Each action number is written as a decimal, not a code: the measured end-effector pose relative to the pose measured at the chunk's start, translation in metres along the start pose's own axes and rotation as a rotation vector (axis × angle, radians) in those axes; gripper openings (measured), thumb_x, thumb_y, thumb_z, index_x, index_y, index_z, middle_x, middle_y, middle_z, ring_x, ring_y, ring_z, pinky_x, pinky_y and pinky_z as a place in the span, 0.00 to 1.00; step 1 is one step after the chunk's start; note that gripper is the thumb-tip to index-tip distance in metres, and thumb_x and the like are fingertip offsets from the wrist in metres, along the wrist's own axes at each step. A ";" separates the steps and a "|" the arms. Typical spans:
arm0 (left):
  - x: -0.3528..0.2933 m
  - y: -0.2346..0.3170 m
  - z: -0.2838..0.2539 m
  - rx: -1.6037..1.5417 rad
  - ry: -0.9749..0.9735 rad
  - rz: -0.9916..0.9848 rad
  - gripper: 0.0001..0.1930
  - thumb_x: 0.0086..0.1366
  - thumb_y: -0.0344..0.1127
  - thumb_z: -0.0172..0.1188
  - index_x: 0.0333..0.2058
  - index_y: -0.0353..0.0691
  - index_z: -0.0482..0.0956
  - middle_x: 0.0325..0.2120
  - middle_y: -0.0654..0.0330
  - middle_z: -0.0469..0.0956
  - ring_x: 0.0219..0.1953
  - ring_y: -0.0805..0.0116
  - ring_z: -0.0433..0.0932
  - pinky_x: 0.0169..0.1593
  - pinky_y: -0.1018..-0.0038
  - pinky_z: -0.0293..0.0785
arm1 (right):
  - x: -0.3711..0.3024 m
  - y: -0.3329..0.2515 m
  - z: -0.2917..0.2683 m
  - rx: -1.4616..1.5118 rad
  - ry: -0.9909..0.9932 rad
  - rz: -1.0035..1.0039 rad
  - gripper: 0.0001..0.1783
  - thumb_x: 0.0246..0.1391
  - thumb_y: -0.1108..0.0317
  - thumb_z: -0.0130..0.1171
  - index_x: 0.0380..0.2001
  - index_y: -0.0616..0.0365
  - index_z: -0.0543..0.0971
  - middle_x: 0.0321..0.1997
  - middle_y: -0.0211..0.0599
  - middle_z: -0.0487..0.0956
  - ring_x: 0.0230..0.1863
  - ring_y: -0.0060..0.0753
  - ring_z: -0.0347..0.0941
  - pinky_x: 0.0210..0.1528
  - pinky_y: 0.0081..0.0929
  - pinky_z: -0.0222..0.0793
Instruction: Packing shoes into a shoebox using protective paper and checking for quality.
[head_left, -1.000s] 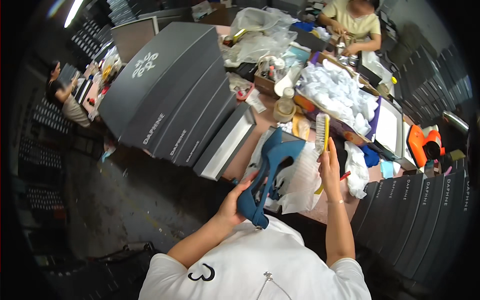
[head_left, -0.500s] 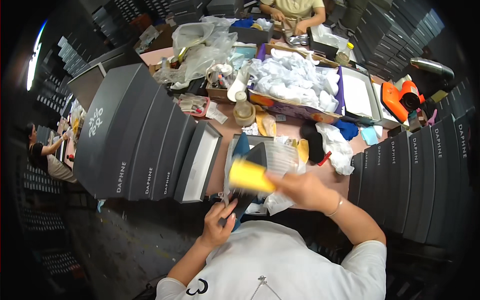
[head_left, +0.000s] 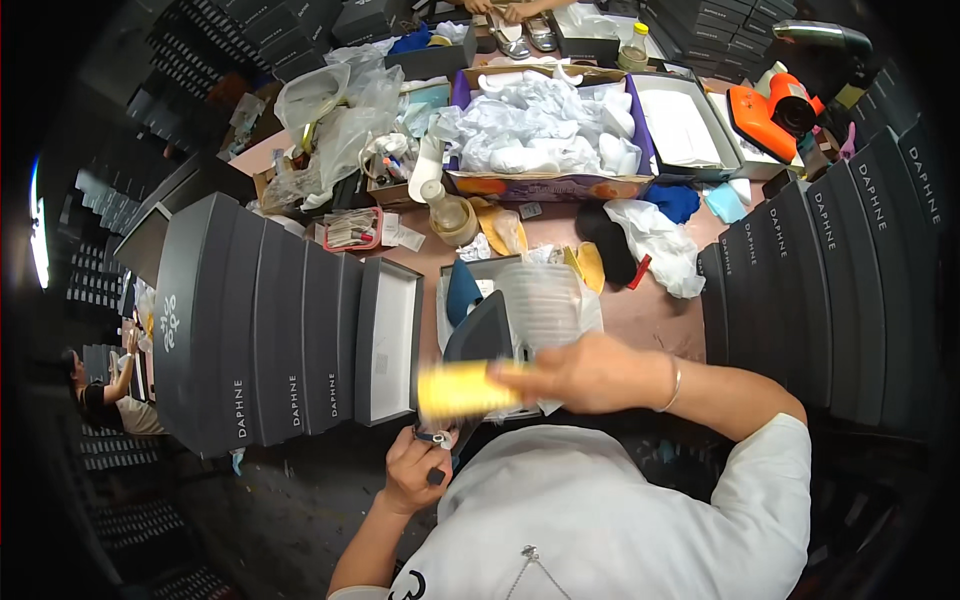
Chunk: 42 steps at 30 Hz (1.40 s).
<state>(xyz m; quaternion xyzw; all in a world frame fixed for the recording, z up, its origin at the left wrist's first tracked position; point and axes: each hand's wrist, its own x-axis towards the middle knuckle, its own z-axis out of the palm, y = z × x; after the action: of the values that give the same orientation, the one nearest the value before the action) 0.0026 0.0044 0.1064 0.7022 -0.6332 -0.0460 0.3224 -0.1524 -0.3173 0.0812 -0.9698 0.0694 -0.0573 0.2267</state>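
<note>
Head view: nearest, the left hand [head_left: 415,468] grips the heel end of a dark shoe [head_left: 478,335] over the desk's [head_left: 660,310] near edge. Just right, the right hand [head_left: 590,372] clasps a blurred yellow brush [head_left: 462,389] against it. Farther off sits a box [head_left: 545,185] of white paper.

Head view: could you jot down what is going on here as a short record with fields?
Setting: cluttered worktable with rows of dark grey boxes on both sides
Left hand: grips the heel end of a dark blue high-heeled shoe
Right hand: holds a yellow brush, blurred, across the shoe
Open box: one dark grey box with a white lining stands open left of the shoe
Behind: cardboard box of crumpled white paper, orange tool at far right
Others: another person's hands at the table's far end
</note>
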 end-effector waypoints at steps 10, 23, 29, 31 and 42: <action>-0.001 0.004 -0.002 -0.036 -0.033 0.014 0.16 0.44 0.20 0.57 0.35 0.34 0.82 0.40 0.49 0.79 0.32 0.52 0.77 0.36 0.67 0.75 | 0.007 -0.026 -0.007 0.063 -0.045 -0.169 0.28 0.56 0.65 0.52 0.61 0.44 0.66 0.22 0.37 0.76 0.22 0.38 0.76 0.24 0.36 0.70; 0.015 -0.009 0.011 -0.099 0.179 -0.479 0.37 0.52 0.26 0.60 0.61 0.26 0.56 0.57 0.37 0.63 0.57 0.44 0.68 0.58 0.64 0.66 | 0.037 -0.057 0.007 0.028 0.113 0.043 0.28 0.56 0.66 0.53 0.61 0.45 0.65 0.25 0.41 0.75 0.22 0.44 0.74 0.23 0.39 0.69; 0.009 -0.032 0.016 -0.240 0.192 -0.600 0.33 0.55 0.26 0.57 0.60 0.28 0.59 0.56 0.42 0.66 0.56 0.52 0.69 0.60 0.66 0.63 | -0.022 -0.102 0.020 0.027 -0.298 -0.087 0.30 0.56 0.65 0.53 0.62 0.52 0.63 0.23 0.41 0.74 0.18 0.42 0.73 0.19 0.39 0.68; -0.004 -0.048 0.024 -0.554 0.252 -0.732 0.29 0.60 0.29 0.54 0.60 0.29 0.61 0.56 0.47 0.67 0.56 0.58 0.69 0.59 0.69 0.64 | -0.037 -0.077 0.013 -0.011 -0.329 -0.005 0.28 0.57 0.63 0.53 0.61 0.52 0.65 0.24 0.41 0.75 0.19 0.43 0.73 0.21 0.38 0.69; 0.034 -0.069 0.049 -1.412 0.639 -1.042 0.21 0.67 0.46 0.50 0.51 0.38 0.75 0.50 0.60 0.74 0.53 0.70 0.71 0.58 0.72 0.64 | -0.023 -0.142 0.043 0.154 -0.088 -0.086 0.25 0.57 0.64 0.54 0.58 0.55 0.68 0.20 0.40 0.71 0.21 0.40 0.73 0.19 0.35 0.68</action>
<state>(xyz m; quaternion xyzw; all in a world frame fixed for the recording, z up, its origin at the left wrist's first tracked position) 0.0453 -0.0470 0.0443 0.5184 0.0549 -0.3635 0.7721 -0.1539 -0.1694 0.1045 -0.9532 0.0132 -0.0295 0.3006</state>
